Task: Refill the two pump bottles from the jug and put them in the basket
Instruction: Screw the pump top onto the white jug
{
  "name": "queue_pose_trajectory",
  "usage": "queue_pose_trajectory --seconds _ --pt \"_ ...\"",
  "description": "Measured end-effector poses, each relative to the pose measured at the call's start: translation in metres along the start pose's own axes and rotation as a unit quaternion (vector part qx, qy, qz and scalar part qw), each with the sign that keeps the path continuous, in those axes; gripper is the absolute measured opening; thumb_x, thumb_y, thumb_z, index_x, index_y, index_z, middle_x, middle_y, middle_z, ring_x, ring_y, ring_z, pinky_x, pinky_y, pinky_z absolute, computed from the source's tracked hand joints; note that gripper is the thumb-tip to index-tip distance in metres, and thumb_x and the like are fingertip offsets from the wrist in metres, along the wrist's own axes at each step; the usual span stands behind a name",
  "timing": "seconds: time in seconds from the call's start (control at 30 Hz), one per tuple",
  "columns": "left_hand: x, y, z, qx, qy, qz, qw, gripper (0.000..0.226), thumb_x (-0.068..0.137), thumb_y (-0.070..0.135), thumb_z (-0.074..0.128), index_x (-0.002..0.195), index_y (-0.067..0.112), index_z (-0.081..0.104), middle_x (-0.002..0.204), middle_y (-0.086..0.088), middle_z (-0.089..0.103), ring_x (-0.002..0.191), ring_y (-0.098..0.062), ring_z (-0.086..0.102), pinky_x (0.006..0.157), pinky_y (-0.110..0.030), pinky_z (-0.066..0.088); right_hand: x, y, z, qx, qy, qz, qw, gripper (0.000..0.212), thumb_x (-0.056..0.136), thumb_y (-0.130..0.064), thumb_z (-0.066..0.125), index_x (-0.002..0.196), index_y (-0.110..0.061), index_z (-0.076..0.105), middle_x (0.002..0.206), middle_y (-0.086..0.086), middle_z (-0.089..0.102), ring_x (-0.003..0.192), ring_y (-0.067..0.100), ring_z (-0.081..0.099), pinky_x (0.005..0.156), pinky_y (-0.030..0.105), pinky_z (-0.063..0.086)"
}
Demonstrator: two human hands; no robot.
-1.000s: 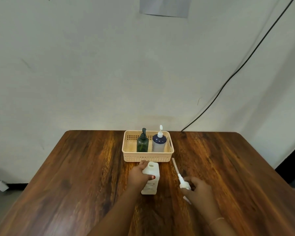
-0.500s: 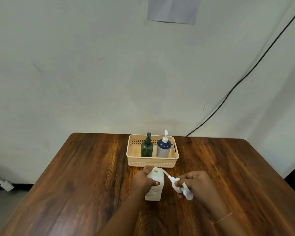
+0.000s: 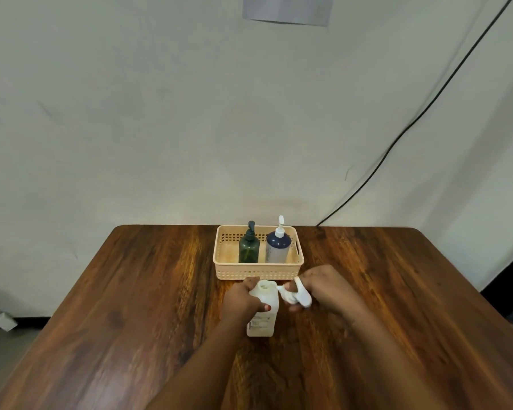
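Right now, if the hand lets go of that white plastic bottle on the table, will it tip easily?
Probably not: the white plastic bottle looks squat and boxy, standing upright on the flat wooden table. Its open mouth could spill if knocked.

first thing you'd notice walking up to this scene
Two hands meet at the table's middle: the left hand grips an open white bottle, and the right hand holds its white pump head right beside the opening. Just behind them, a beige basket holds a dark green pump bottle and a navy-topped pump bottle, both upright.
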State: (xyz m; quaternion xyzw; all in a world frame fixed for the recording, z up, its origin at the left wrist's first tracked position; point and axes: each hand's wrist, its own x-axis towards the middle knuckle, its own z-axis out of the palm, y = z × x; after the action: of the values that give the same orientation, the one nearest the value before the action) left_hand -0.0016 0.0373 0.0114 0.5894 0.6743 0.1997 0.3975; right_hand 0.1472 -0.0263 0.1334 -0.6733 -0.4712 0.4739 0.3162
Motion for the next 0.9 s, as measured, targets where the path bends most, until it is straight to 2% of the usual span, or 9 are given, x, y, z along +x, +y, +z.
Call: queue_pose_trajectory --seconds 0.13,0.23,0.3,0.37,0.43,0.53,0.67,0.83,0.9 --pt "-0.001 0.003 -0.003 -0.012 -0.006 -0.006 1.000 0.078 0.070 0.017 0.080 0.139 0.021 0.045 0.142 -0.003 0.050 0.130 -0.027 0.046 0.100 -0.038 0.045 0.032 -0.016 0.013 0.154 -0.064 0.081 0.983 0.021 0.087 0.002 0.052 0.105 0.010 0.061 0.102 0.024 0.063 0.075 0.033 0.068 0.052 0.030 0.059" --pt "-0.002 0.002 -0.004 -0.011 -0.009 -0.001 1.000 0.073 0.068 0.016 0.081 0.134 0.020 0.051 0.134 -0.003 0.058 0.124 -0.025 0.051 0.098 -0.038 0.048 0.054 -0.013 0.026 0.180 -0.085 0.111 0.974 0.029 0.088 0.013 0.040 0.114 0.016 0.053 0.112 0.027 0.056 0.076 0.031 0.064 0.052 0.027 0.059" --pt "-0.004 0.004 -0.005 -0.005 -0.006 0.003 1.000 0.071 0.067 0.018 0.081 0.132 0.021 0.053 0.130 -0.003 0.060 0.121 -0.024 0.053 0.096 -0.037 0.049 0.066 -0.007 0.033 0.180 -0.072 0.123 0.973 0.031 0.089 0.012 0.037 0.116 0.015 0.051 0.108 0.027 0.058 0.073 0.028 0.065 0.055 0.027 0.058" --pt "-0.004 0.006 -0.007 -0.003 -0.005 0.004 1.000 0.070 0.067 0.018 0.081 0.131 0.022 0.054 0.129 -0.003 0.061 0.120 -0.025 0.054 0.095 -0.037 0.049 0.074 0.001 0.039 0.180 -0.056 0.134 0.973 0.030 0.092 0.006 0.038 0.117 0.012 0.051 0.094 0.023 0.062 0.069 0.025 0.064 0.056 0.027 0.058" --pt "-0.005 0.007 -0.007 -0.005 -0.002 0.003 1.000 0.070 0.067 0.018 0.081 0.131 0.023 0.053 0.131 -0.002 0.060 0.121 -0.026 0.054 0.094 -0.037 0.050 0.079 0.008 0.042 0.167 -0.046 0.131 0.976 0.030 0.092 0.006 0.038 0.117 0.010 0.054 0.096 0.022 0.062 0.072 0.023 0.065 0.061 0.027 0.060" --pt "-0.005 0.008 -0.007 -0.005 -0.001 0.003 1.000 0.072 0.067 0.018 0.081 0.132 0.025 0.053 0.133 -0.002 0.059 0.122 -0.026 0.053 0.095 -0.038 0.049 0.081 0.018 0.045 0.116 -0.047 0.093 0.988 0.033 0.085 0.014 0.045 0.113 0.006 0.060 0.113 0.018 0.062 0.086 0.026 0.066 0.071 0.029 0.059" --pt "-0.003 0.008 -0.007 -0.006 -0.004 0.002 1.000 0.072 0.068 0.018 0.080 0.134 0.023 0.052 0.134 -0.003 0.058 0.122 -0.026 0.054 0.094 -0.037 0.049 0.083 0.032 0.045 -0.016 -0.041 0.003 0.999 0.042 0.070 0.007 0.070 0.110 -0.004 0.065 0.112 0.013 0.067 0.098 0.026 0.063 0.078 0.028 0.056" --pt "-0.001 0.007 -0.007 -0.007 -0.006 0.004 1.000 0.071 0.068 0.016 0.080 0.133 0.023 0.052 0.132 -0.002 0.060 0.120 -0.024 0.055 0.094 -0.034 0.048 0.083 0.056 0.059 -0.084 0.050 -0.109 0.989 0.038 0.074 -0.005 0.072 0.111 -0.009 0.066 0.111 0.009 0.069 0.098 0.023 0.064 0.085 0.040 0.056" --pt "-0.001 0.007 -0.008 -0.005 -0.009 0.007 1.000 0.072 0.067 0.016 0.081 0.132 0.023 0.053 0.131 -0.002 0.061 0.120 -0.024 0.056 0.094 -0.034 0.048 0.080 0.062 0.063 -0.087 0.092 -0.122 0.985 0.035 0.071 -0.009 0.075 0.106 -0.011 0.069 0.105 0.005 0.071 0.093 0.020 0.064 0.086 0.038 0.055"
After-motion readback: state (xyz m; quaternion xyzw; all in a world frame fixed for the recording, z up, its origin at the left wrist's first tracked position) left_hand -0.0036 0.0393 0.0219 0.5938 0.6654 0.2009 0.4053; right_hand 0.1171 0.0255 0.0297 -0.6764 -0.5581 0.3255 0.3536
